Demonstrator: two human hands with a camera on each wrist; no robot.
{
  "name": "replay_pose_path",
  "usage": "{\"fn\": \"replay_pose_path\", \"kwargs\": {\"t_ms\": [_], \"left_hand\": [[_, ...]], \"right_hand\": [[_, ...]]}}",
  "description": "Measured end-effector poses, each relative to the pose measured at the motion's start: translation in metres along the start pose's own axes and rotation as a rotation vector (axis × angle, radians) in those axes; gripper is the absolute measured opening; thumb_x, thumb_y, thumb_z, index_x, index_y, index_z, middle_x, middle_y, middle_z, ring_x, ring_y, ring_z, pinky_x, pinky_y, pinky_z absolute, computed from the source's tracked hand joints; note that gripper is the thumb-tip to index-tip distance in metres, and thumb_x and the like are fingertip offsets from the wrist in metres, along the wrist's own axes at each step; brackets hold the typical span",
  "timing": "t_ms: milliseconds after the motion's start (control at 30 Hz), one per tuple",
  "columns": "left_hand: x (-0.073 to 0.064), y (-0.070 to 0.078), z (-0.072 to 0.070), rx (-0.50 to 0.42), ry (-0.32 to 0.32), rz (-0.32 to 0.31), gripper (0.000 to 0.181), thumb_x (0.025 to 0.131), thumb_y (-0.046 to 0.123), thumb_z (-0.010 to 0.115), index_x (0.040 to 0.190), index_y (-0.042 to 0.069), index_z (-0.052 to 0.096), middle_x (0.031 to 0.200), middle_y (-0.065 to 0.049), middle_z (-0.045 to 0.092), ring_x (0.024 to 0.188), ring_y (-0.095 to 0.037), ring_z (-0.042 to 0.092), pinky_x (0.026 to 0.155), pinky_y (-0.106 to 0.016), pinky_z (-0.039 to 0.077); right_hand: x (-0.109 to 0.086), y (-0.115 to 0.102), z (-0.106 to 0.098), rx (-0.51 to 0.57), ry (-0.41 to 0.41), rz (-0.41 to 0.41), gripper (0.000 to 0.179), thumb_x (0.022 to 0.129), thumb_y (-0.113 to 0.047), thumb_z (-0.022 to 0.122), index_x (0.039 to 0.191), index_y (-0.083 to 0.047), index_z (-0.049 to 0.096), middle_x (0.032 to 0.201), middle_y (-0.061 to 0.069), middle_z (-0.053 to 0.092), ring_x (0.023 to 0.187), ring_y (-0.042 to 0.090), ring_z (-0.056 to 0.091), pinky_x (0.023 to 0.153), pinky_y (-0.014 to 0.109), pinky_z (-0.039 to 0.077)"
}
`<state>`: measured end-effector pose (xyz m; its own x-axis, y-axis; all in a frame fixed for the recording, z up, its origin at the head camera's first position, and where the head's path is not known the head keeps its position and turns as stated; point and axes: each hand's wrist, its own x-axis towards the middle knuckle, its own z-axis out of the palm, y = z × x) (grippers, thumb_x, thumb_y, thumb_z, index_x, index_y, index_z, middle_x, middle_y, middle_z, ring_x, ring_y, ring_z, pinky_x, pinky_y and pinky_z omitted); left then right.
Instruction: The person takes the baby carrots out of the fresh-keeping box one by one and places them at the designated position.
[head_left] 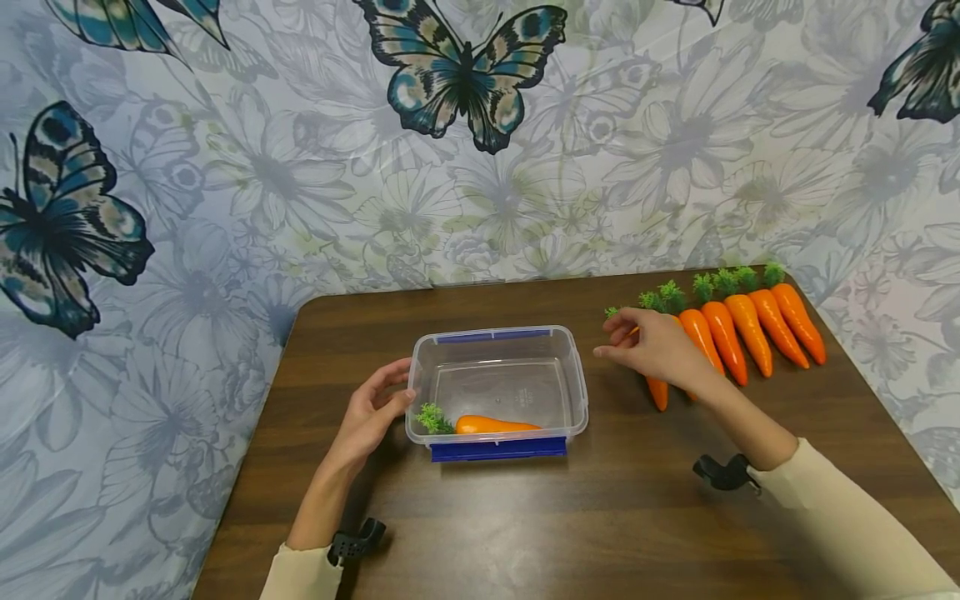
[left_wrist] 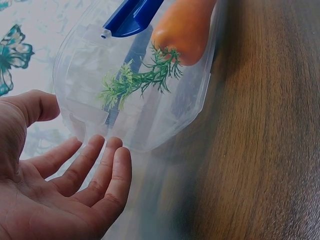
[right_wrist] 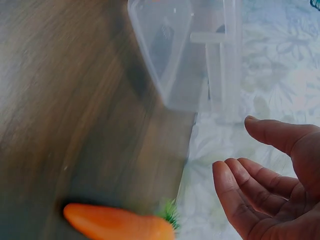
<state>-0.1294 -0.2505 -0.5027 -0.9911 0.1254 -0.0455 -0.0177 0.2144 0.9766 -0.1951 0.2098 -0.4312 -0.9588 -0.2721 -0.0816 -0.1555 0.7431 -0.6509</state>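
Note:
A clear plastic container (head_left: 498,387) with blue side clips stands on the table. Inside it, along the near wall, lies one orange carrot (head_left: 495,425) with a green tuft; the left wrist view shows this carrot (left_wrist: 185,32) up close through the plastic. My left hand (head_left: 369,414) is at the container's left side, thumb by the rim and fingers loosely extended along the outside. Between the container and a row of carrots (head_left: 725,337), my right hand (head_left: 660,346) hovers with nothing in its fingers. It partly hides the leftmost carrot (head_left: 657,392).
The brown wooden table (head_left: 525,525) ends at the back against a wall covering (head_left: 315,192) with flowers and butterflies. Several carrots lie side by side at the table's right, their green tops toward the back edge.

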Motion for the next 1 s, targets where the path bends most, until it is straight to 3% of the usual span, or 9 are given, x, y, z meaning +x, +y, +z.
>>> {"fn": "replay_pose_path", "kwargs": {"t_ms": [200, 533, 1000], "left_hand": [[0.000, -0.001, 0.000, -0.008, -0.005, 0.007, 0.053, 0.106, 0.017, 0.070, 0.156, 0.015, 0.054, 0.149, -0.021, 0.059, 0.126, -0.043, 0.064, 0.095, -0.024, 0.059], [0.000, -0.003, -0.001, -0.010, -0.004, 0.009, 0.053, 0.106, 0.017, 0.069, 0.156, 0.015, 0.054, 0.148, -0.022, 0.059, 0.126, -0.044, 0.065, 0.094, -0.024, 0.060], [0.000, -0.003, -0.001, -0.010, 0.000, 0.003, 0.053, 0.106, 0.017, 0.070, 0.156, 0.016, 0.054, 0.149, -0.022, 0.059, 0.127, -0.044, 0.064, 0.094, -0.024, 0.059]], "right_hand": [[0.005, -0.013, 0.007, 0.002, 0.000, -0.058, 0.043, 0.094, -0.039, 0.084, 0.124, -0.010, 0.071, 0.106, 0.009, 0.077, 0.093, 0.021, 0.072, 0.081, 0.033, 0.058], [0.010, -0.040, 0.021, 0.063, -0.021, -0.150, 0.040, 0.094, -0.033, 0.085, 0.123, -0.009, 0.072, 0.103, 0.006, 0.075, 0.090, 0.017, 0.070, 0.082, 0.031, 0.059], [0.018, -0.072, 0.051, 0.068, -0.104, -0.223, 0.038, 0.091, -0.030, 0.088, 0.122, -0.014, 0.072, 0.103, 0.004, 0.075, 0.088, 0.012, 0.069, 0.086, 0.036, 0.060]]}}
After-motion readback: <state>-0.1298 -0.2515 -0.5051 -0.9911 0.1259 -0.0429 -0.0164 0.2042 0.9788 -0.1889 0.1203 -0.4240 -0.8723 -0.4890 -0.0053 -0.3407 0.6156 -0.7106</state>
